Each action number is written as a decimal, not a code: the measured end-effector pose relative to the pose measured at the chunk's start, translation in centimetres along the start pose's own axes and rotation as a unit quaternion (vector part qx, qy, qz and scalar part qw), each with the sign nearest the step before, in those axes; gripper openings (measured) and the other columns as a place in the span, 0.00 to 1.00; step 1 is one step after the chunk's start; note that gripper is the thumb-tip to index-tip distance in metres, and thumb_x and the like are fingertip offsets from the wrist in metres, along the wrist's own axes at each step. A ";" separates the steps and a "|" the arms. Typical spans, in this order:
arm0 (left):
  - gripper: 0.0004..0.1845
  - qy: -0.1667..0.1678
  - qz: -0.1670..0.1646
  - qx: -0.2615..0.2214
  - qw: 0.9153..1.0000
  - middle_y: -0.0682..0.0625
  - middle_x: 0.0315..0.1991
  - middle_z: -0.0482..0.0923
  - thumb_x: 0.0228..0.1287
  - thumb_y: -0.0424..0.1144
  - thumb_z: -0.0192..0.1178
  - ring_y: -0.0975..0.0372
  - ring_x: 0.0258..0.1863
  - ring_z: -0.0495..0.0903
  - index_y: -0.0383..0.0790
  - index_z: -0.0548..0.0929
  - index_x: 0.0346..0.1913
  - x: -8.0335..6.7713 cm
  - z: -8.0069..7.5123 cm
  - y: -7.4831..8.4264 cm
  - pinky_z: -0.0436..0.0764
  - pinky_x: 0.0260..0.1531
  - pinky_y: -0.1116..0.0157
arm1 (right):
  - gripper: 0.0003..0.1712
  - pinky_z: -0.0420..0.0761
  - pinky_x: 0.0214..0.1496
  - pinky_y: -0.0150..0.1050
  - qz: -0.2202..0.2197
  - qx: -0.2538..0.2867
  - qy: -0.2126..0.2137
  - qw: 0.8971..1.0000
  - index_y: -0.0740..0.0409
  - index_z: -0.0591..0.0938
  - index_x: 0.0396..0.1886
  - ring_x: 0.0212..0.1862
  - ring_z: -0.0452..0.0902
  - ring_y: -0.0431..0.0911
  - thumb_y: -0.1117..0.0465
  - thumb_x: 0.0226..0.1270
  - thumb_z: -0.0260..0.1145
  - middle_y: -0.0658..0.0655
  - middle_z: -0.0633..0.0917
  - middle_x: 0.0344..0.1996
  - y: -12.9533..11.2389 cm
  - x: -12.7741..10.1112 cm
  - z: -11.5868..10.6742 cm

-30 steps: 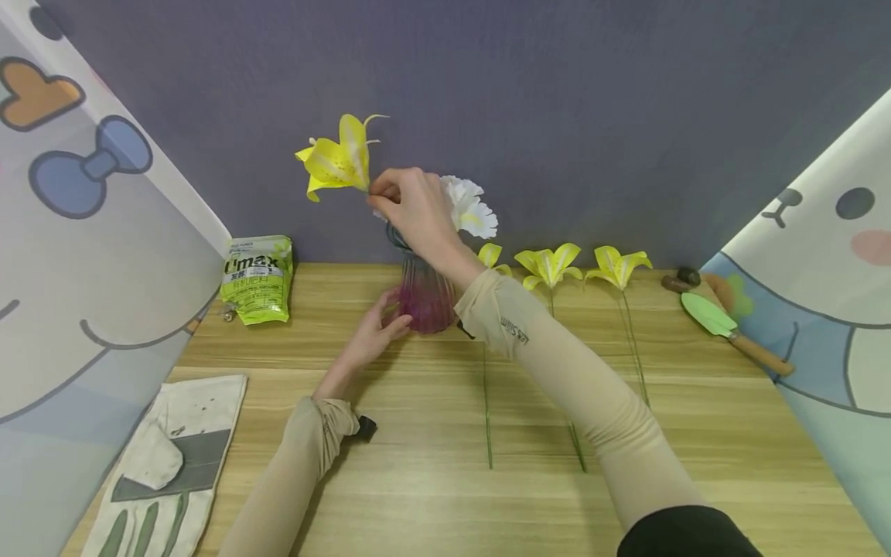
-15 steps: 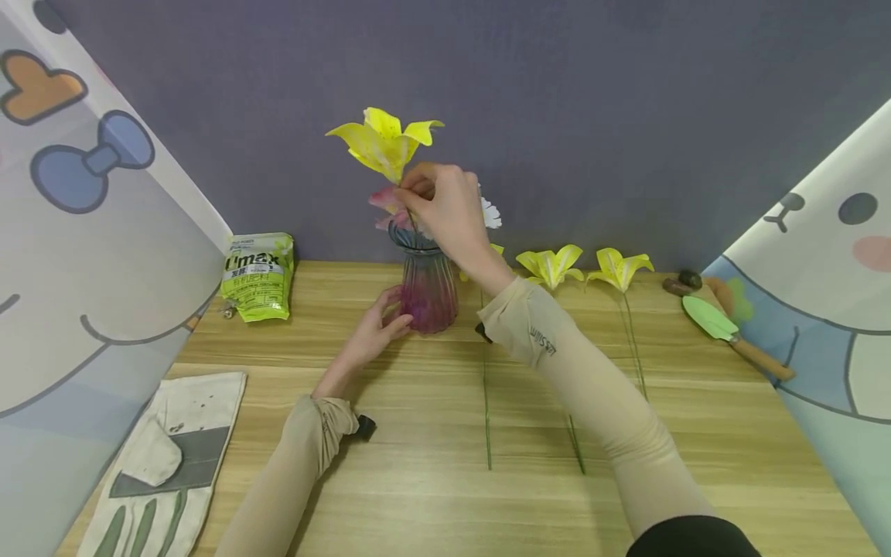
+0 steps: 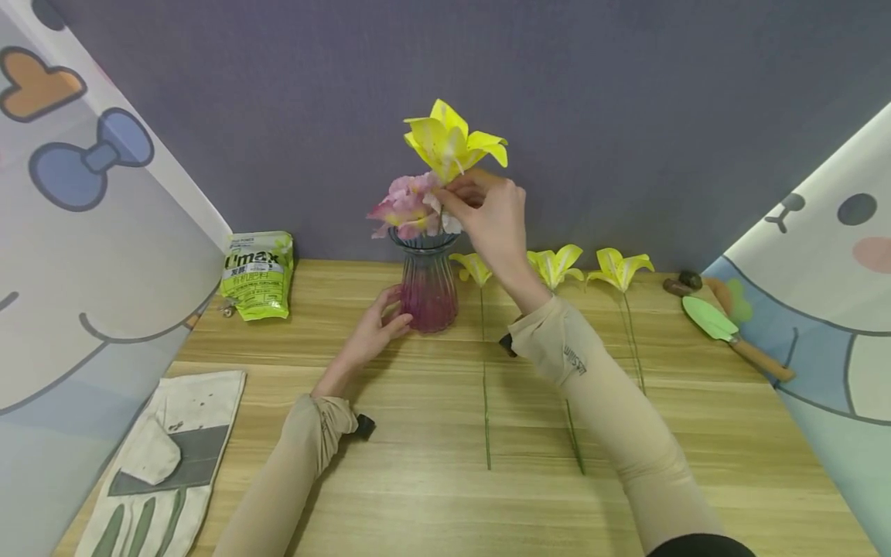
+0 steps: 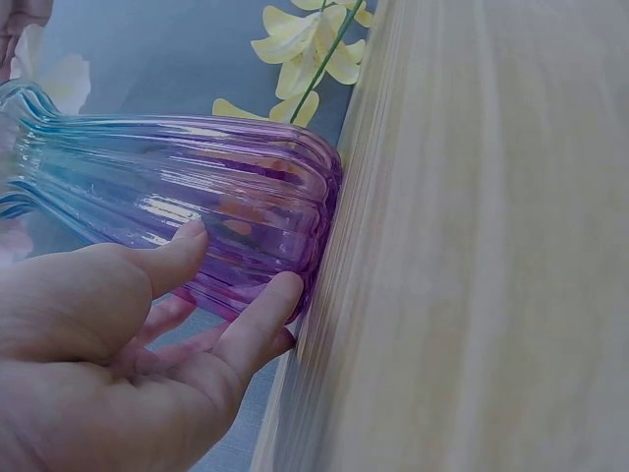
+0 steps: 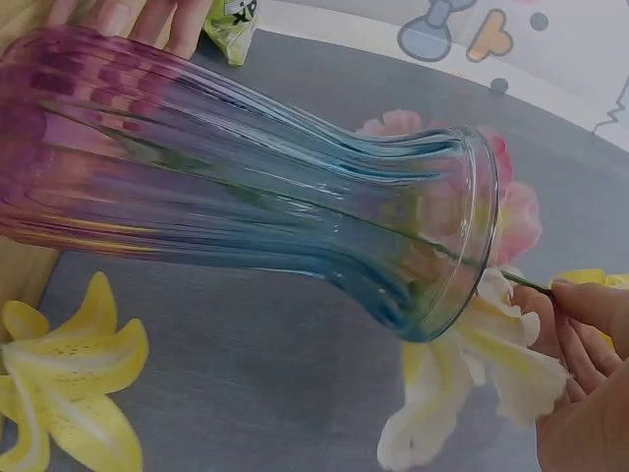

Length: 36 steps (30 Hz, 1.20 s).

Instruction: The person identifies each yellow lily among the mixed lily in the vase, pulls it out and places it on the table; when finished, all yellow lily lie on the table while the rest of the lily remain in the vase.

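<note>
Upright on the table stands a ribbed glass vase, blue at its neck and purple at its base. My left hand holds the base from the left, thumb in front and other fingers partly hidden behind the glass. Just above the rim, my right hand pinches the green stem of a yellow lily between thumb and fingers. In the right wrist view the stem runs through the mouth and down inside the vase. A pink flower and a white flower also stand at the mouth.
Several yellow lilies lie on the wooden table to the right, one a long-stemmed lily. A green trowel lies at the far right. At left are a fertilizer bag and a work glove. A dark wall stands behind.
My right hand has moved right with the yellow lily, which has turned from leaning left to standing more upright over the vase. The left hand has stayed at the base.
</note>
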<state>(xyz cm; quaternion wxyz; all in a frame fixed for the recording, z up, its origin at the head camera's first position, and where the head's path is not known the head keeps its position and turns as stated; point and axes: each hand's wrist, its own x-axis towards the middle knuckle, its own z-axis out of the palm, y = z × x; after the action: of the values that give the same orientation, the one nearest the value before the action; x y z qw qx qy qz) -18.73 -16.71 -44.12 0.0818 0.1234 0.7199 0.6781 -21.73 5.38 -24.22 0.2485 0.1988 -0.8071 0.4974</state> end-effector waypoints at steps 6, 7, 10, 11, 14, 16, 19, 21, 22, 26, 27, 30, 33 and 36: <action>0.34 -0.002 0.005 0.002 1.000 0.26 0.79 0.54 0.81 0.21 0.53 0.34 0.76 0.63 0.26 0.53 0.82 0.0 0.0 0.0 0.81 0.68 0.52 | 0.08 0.88 0.40 0.31 0.021 0.080 0.029 0.996 0.64 0.92 0.40 0.37 0.90 0.43 0.61 0.72 0.77 0.57 0.93 0.34 1.3 -0.9 -1.0; 0.34 -0.003 0.007 0.003 1.000 0.26 0.79 0.54 0.81 0.21 0.53 0.34 0.76 0.63 0.26 0.53 0.82 -0.1 0.0 0.0 0.81 0.68 0.52 | 0.08 0.90 0.41 0.33 0.029 0.097 0.034 0.994 0.64 0.92 0.40 0.36 0.90 0.43 0.62 0.72 0.77 0.58 0.93 0.34 1.5 -1.0 -1.1; 0.34 -0.003 0.009 0.003 1.000 0.25 0.79 0.54 0.81 0.21 0.53 0.33 0.77 0.62 0.26 0.52 0.82 -0.1 0.0 0.1 0.80 0.69 0.52 | 0.09 0.92 0.42 0.35 0.053 0.147 0.050 0.986 0.68 0.90 0.40 0.34 0.89 0.42 0.64 0.71 0.77 0.60 0.92 0.34 2.0 -1.2 -1.4; 0.34 -0.002 0.010 0.003 1.000 0.25 0.79 0.54 0.81 0.21 0.53 0.33 0.77 0.61 0.26 0.52 0.82 -0.1 0.1 0.1 0.80 0.69 0.52 | 0.09 0.92 0.42 0.35 0.057 0.160 0.056 0.984 0.69 0.90 0.40 0.34 0.89 0.42 0.64 0.71 0.77 0.60 0.92 0.34 2.2 -1.2 -1.4; 0.35 -0.001 0.007 -0.003 1.000 0.25 0.79 0.53 0.80 0.20 0.53 0.33 0.77 0.61 0.25 0.52 0.82 -0.2 0.1 0.1 0.80 0.69 0.52 | 0.10 0.93 0.42 0.37 0.065 0.201 0.071 0.975 0.72 0.89 0.40 0.33 0.90 0.43 0.66 0.70 0.77 0.62 0.92 0.34 2.9 -1.4 -1.4; 0.35 -0.001 0.003 -0.007 1.000 0.25 0.79 0.53 0.80 0.20 0.53 0.33 0.77 0.61 0.25 0.52 0.82 -0.2 0.2 0.1 0.80 0.69 0.52 | 0.10 0.93 0.42 0.37 0.065 0.227 0.082 0.968 0.73 0.89 0.40 0.33 0.90 0.44 0.67 0.69 0.77 0.62 0.92 0.33 3.5 -1.6 -1.4; 0.35 0.001 0.000 -0.007 1.000 0.25 0.79 0.53 0.80 0.20 0.53 0.33 0.77 0.61 0.26 0.52 0.83 -0.1 0.3 0.1 0.80 0.69 0.53 | 0.09 0.94 0.42 0.39 0.052 0.252 0.092 0.962 0.75 0.89 0.40 0.33 0.90 0.45 0.69 0.69 0.77 0.63 0.92 0.32 4.2 -1.6 -1.4; 0.35 0.002 0.000 -0.007 1.000 0.25 0.79 0.52 0.80 0.20 0.53 0.33 0.77 0.61 0.26 0.52 0.83 -0.1 0.3 0.1 0.80 0.69 0.53 | 0.09 0.94 0.42 0.39 0.047 0.266 0.097 0.958 0.75 0.89 0.40 0.32 0.90 0.46 0.70 0.69 0.77 0.62 0.92 0.31 4.4 -1.5 -1.3; 0.35 0.003 0.000 -0.007 1.000 0.25 0.79 0.52 0.80 0.20 0.53 0.33 0.77 0.61 0.26 0.52 0.83 -0.1 0.3 0.1 0.80 0.69 0.53 | 0.09 0.94 0.42 0.39 0.046 0.271 0.098 0.957 0.75 0.89 0.40 0.32 0.90 0.46 0.70 0.69 0.77 0.62 0.92 0.31 4.5 -1.5 -1.3; 0.35 0.004 0.001 -0.010 1.000 0.25 0.79 0.52 0.80 0.20 0.52 0.33 0.78 0.60 0.26 0.52 0.83 -0.1 0.3 0.2 0.79 0.69 0.52 | 0.09 0.94 0.41 0.38 0.040 0.277 0.103 0.954 0.76 0.88 0.40 0.32 0.90 0.45 0.71 0.68 0.77 0.59 0.92 0.30 4.5 -1.3 -1.1; 0.35 0.003 0.002 -0.010 1.000 0.25 0.79 0.52 0.80 0.20 0.53 0.33 0.78 0.59 0.26 0.51 0.83 -0.1 0.4 0.3 0.79 0.69 0.52 | 0.08 0.94 0.40 0.38 0.039 0.277 0.106 0.954 0.76 0.88 0.40 0.31 0.89 0.44 0.72 0.68 0.77 0.58 0.92 0.30 4.5 -1.3 -1.0; 0.35 0.003 0.003 -0.010 1.000 0.25 0.79 0.52 0.80 0.20 0.53 0.33 0.78 0.59 0.26 0.51 0.82 -0.1 0.4 0.4 0.79 0.70 0.52 | 0.06 0.94 0.39 0.38 0.034 0.287 0.117 0.950 0.74 0.88 0.38 0.30 0.89 0.44 0.73 0.68 0.77 0.56 0.91 0.29 4.5 -1.3 -0.9; 0.35 0.004 0.001 -0.012 1.000 0.25 0.79 0.51 0.80 0.20 0.53 0.33 0.78 0.59 0.26 0.51 0.82 -0.1 0.4 0.4 0.79 0.70 0.53 | 0.04 0.94 0.39 0.39 0.022 0.298 0.130 0.945 0.72 0.88 0.36 0.30 0.89 0.45 0.73 0.68 0.76 0.55 0.91 0.28 4.6 -1.3 -0.8; 0.35 0.005 0.000 -0.012 1.000 0.25 0.79 0.52 0.80 0.20 0.53 0.33 0.78 0.60 0.26 0.52 0.82 -0.2 0.4 0.4 0.79 0.70 0.52 | 0.02 0.94 0.39 0.39 0.006 0.297 0.140 0.945 0.69 0.89 0.35 0.30 0.89 0.45 0.74 0.68 0.76 0.57 0.91 0.28 4.7 -1.3 -0.8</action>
<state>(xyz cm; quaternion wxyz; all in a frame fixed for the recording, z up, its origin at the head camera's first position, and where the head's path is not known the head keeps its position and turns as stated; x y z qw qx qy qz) -18.42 -16.37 -43.79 0.0802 0.1189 0.7119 0.6875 -23.17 8.22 -27.97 0.2856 0.1876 -0.5812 0.7386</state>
